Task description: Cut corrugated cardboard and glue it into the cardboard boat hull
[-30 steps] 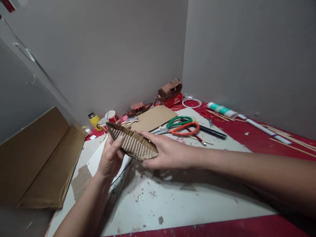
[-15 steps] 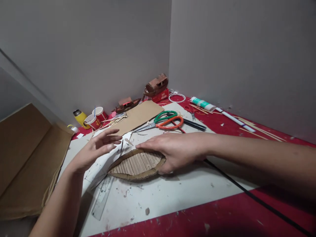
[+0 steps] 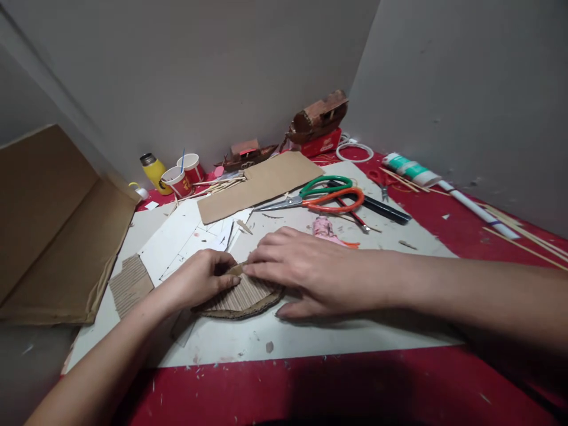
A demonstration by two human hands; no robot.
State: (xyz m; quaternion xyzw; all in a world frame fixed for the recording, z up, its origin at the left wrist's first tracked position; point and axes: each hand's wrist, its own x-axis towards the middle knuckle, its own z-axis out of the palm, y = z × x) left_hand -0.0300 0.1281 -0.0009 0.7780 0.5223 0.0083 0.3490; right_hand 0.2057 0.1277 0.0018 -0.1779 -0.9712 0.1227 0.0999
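Observation:
A small leaf-shaped cardboard boat hull (image 3: 245, 297) with a ribbed floor and low walls lies in front of me. My left hand (image 3: 212, 277) pinches its far wall, thumb inside and fingers behind. Over the hull's right end lies my right hand (image 3: 295, 267), its fingers on the far rim and its thumb low by the near wall; it covers that end. Behind the hands are large scissors (image 3: 306, 201) with one green and one orange handle. A clear ruler (image 3: 183, 328) shows partly under my left forearm.
A drawn paper (image 3: 186, 251), a ribbed cardboard scrap (image 3: 132, 285) and a flat cardboard sheet (image 3: 266, 180) lie on the white board. Model boats (image 3: 320, 115), paper cups (image 3: 177, 182) and a yellow bottle (image 3: 155, 171) stand behind. A big cardboard piece (image 3: 48, 236) is at left.
My left hand has come down from the air onto the hull's far wall. My right hand has shifted left over the hull. The view has tilted, showing a pink tube and the ribbed scrap.

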